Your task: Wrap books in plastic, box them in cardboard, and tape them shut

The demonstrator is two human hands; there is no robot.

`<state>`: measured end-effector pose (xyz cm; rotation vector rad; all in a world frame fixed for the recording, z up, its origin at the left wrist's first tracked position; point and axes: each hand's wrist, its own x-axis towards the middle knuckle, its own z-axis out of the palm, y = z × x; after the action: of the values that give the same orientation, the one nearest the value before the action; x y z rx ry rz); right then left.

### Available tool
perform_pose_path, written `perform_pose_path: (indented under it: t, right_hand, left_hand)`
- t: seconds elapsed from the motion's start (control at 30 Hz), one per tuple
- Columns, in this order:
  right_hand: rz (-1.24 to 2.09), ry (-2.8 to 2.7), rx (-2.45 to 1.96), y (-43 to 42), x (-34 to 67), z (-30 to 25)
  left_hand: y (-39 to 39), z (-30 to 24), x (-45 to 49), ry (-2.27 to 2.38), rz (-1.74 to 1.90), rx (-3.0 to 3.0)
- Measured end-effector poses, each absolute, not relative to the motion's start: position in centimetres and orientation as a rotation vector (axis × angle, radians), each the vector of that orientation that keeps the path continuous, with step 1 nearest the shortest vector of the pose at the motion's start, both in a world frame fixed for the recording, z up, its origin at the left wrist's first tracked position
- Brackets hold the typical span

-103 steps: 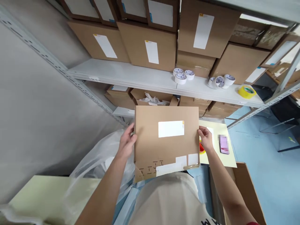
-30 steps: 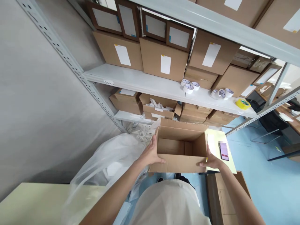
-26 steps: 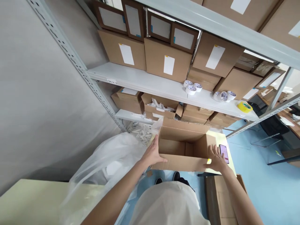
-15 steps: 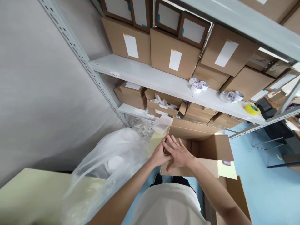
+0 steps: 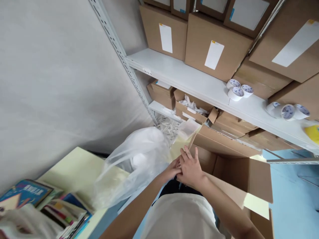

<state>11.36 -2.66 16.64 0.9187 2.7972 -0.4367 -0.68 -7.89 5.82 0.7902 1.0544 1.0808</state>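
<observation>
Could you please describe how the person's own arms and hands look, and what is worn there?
The left hand and right hand are ungloved. The left forearm and right forearm are bare, with no sleeve or watch visible. A white top covers the torso.

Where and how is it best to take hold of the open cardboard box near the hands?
Probably grip the open cardboard box by its two short end walls, from left and right: it stands mouth up, longer sideways; its right flap spreads outward, so hold beneath that.
</observation>
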Motion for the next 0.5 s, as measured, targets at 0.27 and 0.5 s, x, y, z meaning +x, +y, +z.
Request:
perform_pose_path:
  t: [0.27,0.5]
  right_hand:
    - [-0.469,2.809,1.212,-2.6,10.4,14.6]
    - [-0.381,2.771,1.474,-2.2,9.2,14.4]
  left_hand:
    - [-2.1,2.5,-7.9,1.689,1.015,0.672]
    - [9.7,-3.2,-12.0,1.840,0.730,0.888]
